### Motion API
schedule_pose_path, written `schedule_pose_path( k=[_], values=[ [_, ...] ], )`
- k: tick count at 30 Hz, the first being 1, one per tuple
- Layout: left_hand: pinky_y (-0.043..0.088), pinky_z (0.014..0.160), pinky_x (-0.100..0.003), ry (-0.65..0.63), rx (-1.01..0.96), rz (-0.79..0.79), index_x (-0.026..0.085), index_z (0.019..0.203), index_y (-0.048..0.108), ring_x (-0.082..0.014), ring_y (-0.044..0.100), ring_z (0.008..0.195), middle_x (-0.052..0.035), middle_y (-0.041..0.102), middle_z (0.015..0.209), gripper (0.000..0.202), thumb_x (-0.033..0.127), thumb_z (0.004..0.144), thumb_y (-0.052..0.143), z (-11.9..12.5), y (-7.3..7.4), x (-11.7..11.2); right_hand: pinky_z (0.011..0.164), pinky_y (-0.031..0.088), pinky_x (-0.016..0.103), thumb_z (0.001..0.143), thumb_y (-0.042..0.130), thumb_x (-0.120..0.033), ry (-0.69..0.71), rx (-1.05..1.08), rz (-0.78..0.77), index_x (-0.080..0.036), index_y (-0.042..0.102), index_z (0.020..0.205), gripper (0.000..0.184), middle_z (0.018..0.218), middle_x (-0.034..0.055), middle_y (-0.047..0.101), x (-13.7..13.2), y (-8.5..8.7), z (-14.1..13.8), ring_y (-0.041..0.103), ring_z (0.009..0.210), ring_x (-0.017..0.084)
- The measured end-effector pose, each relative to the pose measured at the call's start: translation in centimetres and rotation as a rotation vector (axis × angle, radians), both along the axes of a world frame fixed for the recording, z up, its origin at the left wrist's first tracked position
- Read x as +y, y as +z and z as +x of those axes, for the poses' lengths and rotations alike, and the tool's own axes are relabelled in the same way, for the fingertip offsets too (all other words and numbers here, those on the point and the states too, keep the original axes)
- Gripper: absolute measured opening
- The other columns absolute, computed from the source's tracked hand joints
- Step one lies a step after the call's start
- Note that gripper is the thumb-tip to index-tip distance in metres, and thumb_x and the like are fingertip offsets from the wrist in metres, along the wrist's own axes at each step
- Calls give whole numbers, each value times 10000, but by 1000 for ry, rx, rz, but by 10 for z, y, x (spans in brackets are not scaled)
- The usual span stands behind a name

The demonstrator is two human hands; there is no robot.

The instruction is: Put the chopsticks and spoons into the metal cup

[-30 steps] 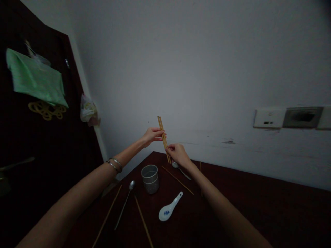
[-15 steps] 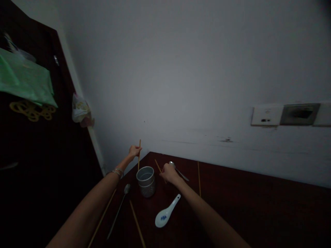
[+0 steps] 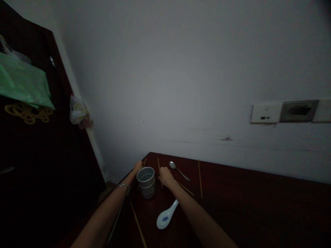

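A small metal cup [image 3: 146,181] stands on the dark red table [image 3: 245,203]. My left hand [image 3: 137,167] is behind the cup's left side, closed on a wooden chopstick [image 3: 144,161] whose tip shows above the rim. My right hand [image 3: 165,177] is just right of the cup, closed on another chopstick [image 3: 159,165] that points toward the wall. A white ceramic spoon [image 3: 166,215] with a blue mark lies below my right forearm. A metal spoon [image 3: 178,169] lies near the wall.
Loose chopsticks lie on the table: one upright [image 3: 200,178] right of the metal spoon, one [image 3: 138,225] in front of the cup. A second metal spoon [image 3: 113,229] lies under my left arm. Wall sockets [image 3: 266,113] sit at right; a dark door [image 3: 38,155] at left.
Both hands came down from in front of the wall to the table, separating the pair of chopsticks, one in each hand. The left one went down beside the cup.
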State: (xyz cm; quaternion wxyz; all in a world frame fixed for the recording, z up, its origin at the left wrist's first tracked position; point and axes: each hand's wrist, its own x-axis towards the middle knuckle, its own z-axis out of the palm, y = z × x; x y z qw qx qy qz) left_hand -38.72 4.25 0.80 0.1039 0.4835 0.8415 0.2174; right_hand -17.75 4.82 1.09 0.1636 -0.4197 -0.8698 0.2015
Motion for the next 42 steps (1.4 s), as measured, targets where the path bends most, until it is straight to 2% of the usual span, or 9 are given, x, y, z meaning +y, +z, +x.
schedule_pose_path(
  k=[13, 17, 22, 25, 27, 32, 36, 39, 42],
  values=[
    [375, 623, -245, -88, 56, 27, 108, 634, 642, -217, 572, 760, -104, 657, 707, 79, 109, 618, 565, -2, -8, -3, 773, 476, 302, 717, 567, -93, 16, 53, -23, -75, 636, 930, 225, 1005, 212, 624, 0, -1, -14, 593, 965, 268],
    [364, 595, -242, -64, 45, 17, 95, 627, 630, -210, 570, 738, -97, 643, 679, 87, 153, 647, 569, 0, -5, -7, 690, 499, 250, 724, 585, -115, -6, 88, -99, -76, 639, 866, 157, 899, 189, 662, 6, -2, -16, 648, 827, 228],
    [344, 563, -226, 7, 36, 51, 89, 660, 623, -176, 564, 705, -97, 633, 692, 180, 158, 738, 476, -1, -1, -15, 528, 499, 189, 783, 527, -152, 14, 157, -207, -72, 623, 804, 127, 703, 135, 684, 12, -5, -9, 657, 568, 163],
    [331, 525, -213, 46, 19, 78, 87, 672, 624, -159, 555, 654, -80, 616, 655, 176, 155, 733, 474, -2, 8, -21, 433, 472, 166, 814, 466, -155, 30, 200, -263, -54, 604, 824, 171, 657, 132, 679, 13, -5, 0, 640, 502, 148],
    [317, 493, -203, 51, -2, 105, 88, 674, 623, -141, 532, 593, -52, 585, 591, 190, 195, 739, 480, 0, 20, -27, 391, 453, 159, 826, 431, -156, 31, 223, -293, -40, 593, 848, 201, 638, 133, 674, 14, -4, 8, 632, 482, 144],
    [249, 415, -211, -103, -125, 146, 82, 700, 629, -88, 366, 409, 24, 408, 414, 351, 396, 748, 480, 13, 60, -48, 370, 442, 152, 836, 406, -189, 27, 308, -335, -53, 525, 1037, 270, 595, 68, 659, 24, 10, 45, 611, 448, 117],
    [214, 400, -224, -207, -142, 61, 97, 761, 647, -72, 289, 369, 46, 357, 389, 495, 552, 712, 458, 18, 84, -66, 333, 412, 146, 826, 418, -207, 10, 467, -396, -77, 536, 1026, 266, 511, -1, 596, 43, 27, 98, 571, 394, 98],
    [219, 408, -221, -205, -99, 65, 104, 786, 647, -72, 283, 366, 58, 338, 383, 508, 562, 707, 443, 18, 95, -73, 313, 394, 148, 816, 435, -207, -95, 595, -387, -61, 526, 1021, 268, 465, -28, 545, 59, 35, 147, 536, 354, 88],
    [240, 423, -219, -174, -59, 188, 96, 788, 645, -83, 314, 384, 59, 332, 389, 455, 489, 729, 425, 23, 104, -74, 318, 402, 163, 821, 428, -215, -155, 685, -358, -48, 530, 993, 261, 463, -23, 532, 68, 36, 194, 531, 356, 94]
  ],
)
